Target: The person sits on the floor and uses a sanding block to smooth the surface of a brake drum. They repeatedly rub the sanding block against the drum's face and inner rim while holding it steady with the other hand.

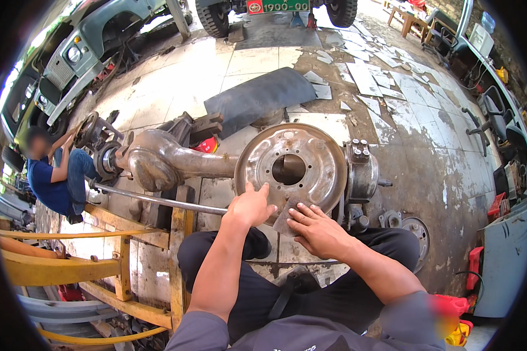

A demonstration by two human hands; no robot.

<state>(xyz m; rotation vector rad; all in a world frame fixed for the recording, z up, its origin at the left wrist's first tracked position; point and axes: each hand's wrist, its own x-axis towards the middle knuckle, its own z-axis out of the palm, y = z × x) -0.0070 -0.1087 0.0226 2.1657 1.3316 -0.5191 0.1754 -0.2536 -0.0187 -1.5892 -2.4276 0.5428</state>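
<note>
A green plate (284, 6) toward the floor's (246, 62) far edge bears pale characters, with a pale emblem on the red panel (255, 7) beside it. Pale lettering on the dark shirt (310, 333) is cut off by the picture's lower edge. The vehicle behind the green plate is cut off above.

Over the middle of the floor, at the right end of a rusty axle housing (152, 158), sits a round metal plate (263, 158). Its near rim is partly hidden by the hands and a grey-brown pad (284, 217).

The left hand (250, 207) reaches to the near-left rim, index finger and thumb spread, other fingers partly curled; whether its fingertips touch is unclear. The right hand (319, 231) lies palm down, fingers slightly spread over the pad at the near rim; I cannot tell whether its thumb pinches it. Both forearms slant inward.
</note>
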